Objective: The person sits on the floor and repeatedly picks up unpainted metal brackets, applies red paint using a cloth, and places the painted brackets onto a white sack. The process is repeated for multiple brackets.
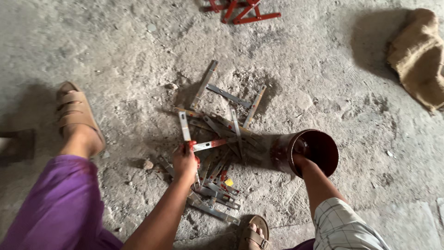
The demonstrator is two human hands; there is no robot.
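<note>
A pile of flat grey metal strips (217, 139), some with red paint on them, lies on the dusty concrete floor in front of me. My left hand (185, 162) is closed around two of these strips (185, 127), which stick up and out from my fist; red paint marks my fingers. My right hand (301, 162) grips the rim of a round tin can (319, 150) holding dark red paint. The can sits tilted on the floor just to the right of the pile.
My sandalled feet rest at the left (76, 115) and at the bottom (253, 234). Red-painted metal pieces (243, 11) lie at the top edge. A brown sackcloth (416, 55) is crumpled at the upper right.
</note>
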